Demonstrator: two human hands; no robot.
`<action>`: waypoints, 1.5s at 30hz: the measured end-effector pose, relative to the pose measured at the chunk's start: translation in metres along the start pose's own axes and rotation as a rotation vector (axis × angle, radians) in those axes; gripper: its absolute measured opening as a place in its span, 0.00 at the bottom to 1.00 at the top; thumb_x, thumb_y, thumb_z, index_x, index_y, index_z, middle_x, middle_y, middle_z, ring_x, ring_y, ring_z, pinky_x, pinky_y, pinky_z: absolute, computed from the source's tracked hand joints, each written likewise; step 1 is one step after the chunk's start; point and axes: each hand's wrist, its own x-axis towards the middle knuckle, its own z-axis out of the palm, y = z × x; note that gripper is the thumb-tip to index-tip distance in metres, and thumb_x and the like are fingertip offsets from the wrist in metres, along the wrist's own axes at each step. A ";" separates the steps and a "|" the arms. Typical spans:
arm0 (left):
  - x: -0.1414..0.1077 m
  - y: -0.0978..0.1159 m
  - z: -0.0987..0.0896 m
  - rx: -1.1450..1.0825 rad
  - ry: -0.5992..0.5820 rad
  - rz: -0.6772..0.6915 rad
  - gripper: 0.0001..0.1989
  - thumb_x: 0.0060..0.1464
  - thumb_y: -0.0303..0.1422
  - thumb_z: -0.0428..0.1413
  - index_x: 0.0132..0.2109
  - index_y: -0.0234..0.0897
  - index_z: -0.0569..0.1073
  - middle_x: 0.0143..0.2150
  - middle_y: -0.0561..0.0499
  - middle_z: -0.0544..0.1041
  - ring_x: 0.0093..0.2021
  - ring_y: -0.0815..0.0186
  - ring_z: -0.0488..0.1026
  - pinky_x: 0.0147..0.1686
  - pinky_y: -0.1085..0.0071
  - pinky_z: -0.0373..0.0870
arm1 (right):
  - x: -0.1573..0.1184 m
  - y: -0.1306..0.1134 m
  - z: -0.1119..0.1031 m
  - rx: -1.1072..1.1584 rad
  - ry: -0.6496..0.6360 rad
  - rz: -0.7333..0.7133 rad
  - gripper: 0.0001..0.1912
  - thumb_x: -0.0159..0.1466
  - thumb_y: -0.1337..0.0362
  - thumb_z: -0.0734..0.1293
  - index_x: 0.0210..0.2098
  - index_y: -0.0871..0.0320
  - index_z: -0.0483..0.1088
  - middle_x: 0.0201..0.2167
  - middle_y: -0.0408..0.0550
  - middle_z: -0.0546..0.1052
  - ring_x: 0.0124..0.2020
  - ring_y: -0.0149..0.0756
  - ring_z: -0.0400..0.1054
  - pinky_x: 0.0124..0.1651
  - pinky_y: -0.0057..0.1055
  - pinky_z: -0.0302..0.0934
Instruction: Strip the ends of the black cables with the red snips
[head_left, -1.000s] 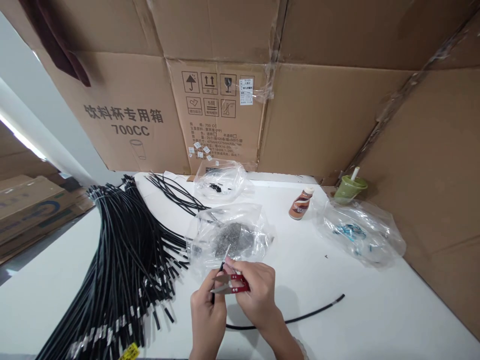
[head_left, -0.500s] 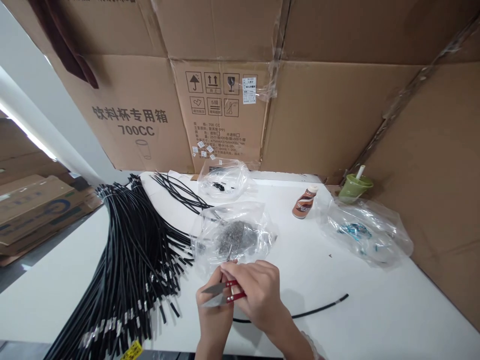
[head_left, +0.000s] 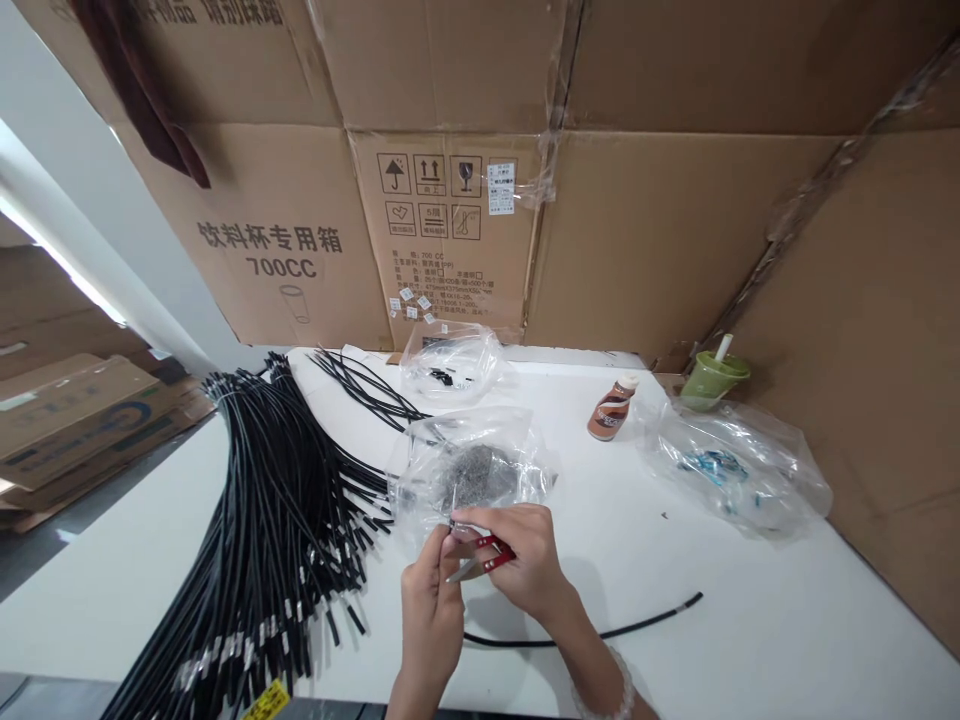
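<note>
My left hand (head_left: 431, 600) is closed around one end of a black cable (head_left: 517, 643), whose tip pokes up between the fingers. The rest of this cable curves along the white table to the right, under my right forearm. In my right hand (head_left: 523, 560), red-handled thread snips (head_left: 495, 552) are tucked with their blades pointing left, over my left fingers. My right thumb and forefinger meet at the cable tip. Just beyond both hands lies a clear plastic bag (head_left: 472, 475) filled with small grey metal-looking pieces, too small to name.
A large bundle of black cables (head_left: 277, 500) covers the table's left side. Behind is another clear bag (head_left: 454, 365) with small black parts. A brown bottle (head_left: 612, 410), a green cup (head_left: 709, 380) and a bag with blue pieces (head_left: 739, 470) stand right. Cardboard (head_left: 675, 230) walls the back.
My right hand has turned, and the snips' blades have swung from across my left hand to lower right, closer to my right palm. Both hands' fingertips are at the cable tip. The view shifted slightly.
</note>
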 end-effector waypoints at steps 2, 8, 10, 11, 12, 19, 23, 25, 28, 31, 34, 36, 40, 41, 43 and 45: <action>0.000 -0.003 0.001 -0.104 -0.008 -0.013 0.14 0.54 0.40 0.56 0.26 0.36 0.67 0.19 0.57 0.63 0.18 0.74 0.54 0.19 0.77 0.53 | 0.002 0.002 0.004 0.032 0.034 -0.010 0.12 0.59 0.74 0.61 0.35 0.57 0.74 0.25 0.40 0.80 0.21 0.27 0.72 0.22 0.24 0.57; -0.003 -0.001 0.008 -0.559 0.070 -0.180 0.25 0.52 0.54 0.56 0.26 0.37 0.62 0.15 0.63 0.52 0.15 0.79 0.44 0.16 0.81 0.47 | -0.003 0.007 0.016 0.136 0.108 0.041 0.09 0.59 0.73 0.61 0.30 0.57 0.73 0.21 0.43 0.78 0.19 0.30 0.70 0.24 0.25 0.61; -0.001 0.001 0.007 -0.567 0.083 -0.158 0.26 0.53 0.55 0.54 0.26 0.37 0.60 0.15 0.64 0.51 0.15 0.79 0.44 0.17 0.81 0.48 | -0.006 0.007 0.016 0.201 0.095 0.098 0.08 0.62 0.69 0.63 0.30 0.57 0.73 0.20 0.43 0.77 0.19 0.29 0.69 0.23 0.24 0.61; 0.000 0.001 0.006 -0.567 0.087 -0.146 0.26 0.53 0.55 0.54 0.25 0.37 0.59 0.15 0.63 0.52 0.15 0.79 0.45 0.17 0.81 0.49 | -0.008 0.006 0.015 0.231 0.081 0.138 0.07 0.62 0.68 0.64 0.29 0.57 0.73 0.18 0.42 0.75 0.17 0.28 0.66 0.22 0.24 0.59; 0.001 0.002 0.004 -0.564 0.088 -0.135 0.26 0.53 0.55 0.55 0.25 0.37 0.60 0.15 0.63 0.53 0.15 0.80 0.45 0.17 0.81 0.49 | -0.008 0.005 0.013 0.250 0.068 0.179 0.06 0.63 0.66 0.64 0.30 0.57 0.73 0.16 0.40 0.71 0.16 0.26 0.62 0.20 0.23 0.55; 0.007 -0.011 -0.003 -0.446 0.106 -0.047 0.26 0.52 0.54 0.56 0.25 0.36 0.62 0.16 0.62 0.54 0.16 0.79 0.47 0.16 0.81 0.48 | 0.022 0.002 -0.010 0.786 -0.235 0.921 0.21 0.65 0.48 0.63 0.39 0.61 0.75 0.17 0.33 0.45 0.18 0.23 0.37 0.20 0.26 0.33; 0.005 -0.025 -0.004 -0.364 0.089 0.002 0.24 0.55 0.53 0.53 0.26 0.36 0.64 0.17 0.61 0.55 0.17 0.78 0.49 0.17 0.80 0.50 | 0.043 0.004 -0.016 0.885 -0.559 0.966 0.20 0.55 0.49 0.73 0.32 0.63 0.77 0.15 0.33 0.49 0.19 0.22 0.40 0.23 0.28 0.34; 0.005 -0.029 -0.006 -0.326 0.059 0.026 0.24 0.55 0.53 0.53 0.26 0.36 0.65 0.17 0.59 0.58 0.18 0.76 0.53 0.18 0.79 0.52 | 0.046 0.005 -0.015 0.883 -0.590 0.992 0.18 0.47 0.55 0.78 0.29 0.62 0.76 0.14 0.32 0.50 0.19 0.21 0.41 0.24 0.28 0.36; 0.006 -0.030 -0.008 -0.272 0.021 0.067 0.24 0.56 0.52 0.52 0.26 0.35 0.67 0.18 0.57 0.61 0.19 0.74 0.55 0.20 0.77 0.54 | 0.047 0.007 -0.013 0.849 -0.608 1.047 0.17 0.43 0.60 0.80 0.26 0.61 0.74 0.13 0.30 0.49 0.19 0.21 0.41 0.26 0.28 0.37; 0.006 -0.026 -0.009 -0.218 0.036 0.112 0.24 0.57 0.52 0.51 0.27 0.35 0.68 0.21 0.55 0.63 0.22 0.73 0.57 0.23 0.76 0.57 | 0.049 0.009 -0.010 0.856 -0.664 1.077 0.18 0.42 0.60 0.80 0.23 0.62 0.71 0.12 0.31 0.52 0.19 0.21 0.43 0.24 0.27 0.37; 0.005 -0.020 -0.012 -0.168 0.034 0.159 0.25 0.57 0.53 0.50 0.25 0.35 0.67 0.21 0.55 0.64 0.23 0.72 0.57 0.25 0.76 0.58 | 0.050 0.010 -0.007 0.917 -0.726 1.137 0.20 0.38 0.58 0.80 0.20 0.62 0.69 0.12 0.32 0.56 0.18 0.20 0.45 0.22 0.26 0.36; 0.005 -0.017 -0.015 -0.137 0.011 0.180 0.26 0.58 0.52 0.50 0.24 0.35 0.67 0.20 0.55 0.64 0.22 0.72 0.57 0.25 0.76 0.58 | 0.049 0.011 -0.005 0.950 -0.750 1.157 0.22 0.36 0.58 0.81 0.20 0.62 0.68 0.11 0.32 0.57 0.17 0.20 0.45 0.21 0.26 0.35; 0.004 -0.015 -0.022 -0.104 -0.034 0.194 0.26 0.57 0.52 0.51 0.24 0.35 0.70 0.20 0.53 0.67 0.23 0.71 0.61 0.26 0.76 0.60 | 0.048 0.014 -0.005 0.962 -0.762 1.141 0.19 0.37 0.61 0.80 0.20 0.62 0.69 0.10 0.31 0.56 0.16 0.20 0.45 0.20 0.25 0.36; 0.004 -0.016 -0.023 -0.105 -0.046 0.192 0.26 0.57 0.52 0.50 0.24 0.35 0.70 0.21 0.52 0.68 0.24 0.71 0.62 0.27 0.76 0.61 | 0.050 0.015 -0.006 0.962 -0.783 1.131 0.18 0.38 0.62 0.80 0.22 0.62 0.71 0.11 0.32 0.57 0.17 0.20 0.45 0.20 0.25 0.36; 0.005 -0.017 -0.023 -0.110 -0.060 0.181 0.25 0.57 0.53 0.50 0.26 0.35 0.72 0.23 0.51 0.70 0.26 0.69 0.65 0.30 0.74 0.64 | 0.057 0.017 -0.007 0.946 -0.855 1.092 0.15 0.42 0.63 0.79 0.25 0.63 0.73 0.12 0.33 0.60 0.17 0.20 0.46 0.20 0.25 0.35; 0.005 -0.019 -0.022 -0.119 -0.059 0.143 0.25 0.57 0.53 0.50 0.31 0.35 0.74 0.26 0.49 0.71 0.28 0.67 0.66 0.32 0.72 0.66 | 0.067 0.017 -0.009 0.915 -0.947 1.017 0.13 0.46 0.63 0.78 0.27 0.62 0.76 0.13 0.34 0.61 0.18 0.21 0.48 0.20 0.24 0.37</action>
